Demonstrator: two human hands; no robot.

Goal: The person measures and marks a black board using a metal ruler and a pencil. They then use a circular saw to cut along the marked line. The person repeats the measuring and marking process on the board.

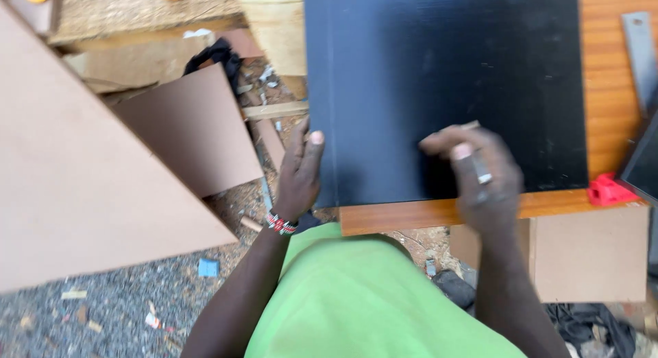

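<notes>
Left hand [299,174] flat, fingers open, on black panel's [445,84] left edge; right hand [480,176] fingers gripping small pencil-like stub [471,125] near surface's [610,90] front edge.

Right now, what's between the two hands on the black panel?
Head view: only bare black panel between the left hand at its edge and the right hand, which holds a small, blurred object.

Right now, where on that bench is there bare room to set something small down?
The dark panel fills most of the wooden bench. Bare strips remain along its right side, short of the metal bar, and along the near edge between the right hand and the red block. The left hand crowds the panel's left edge.
</notes>
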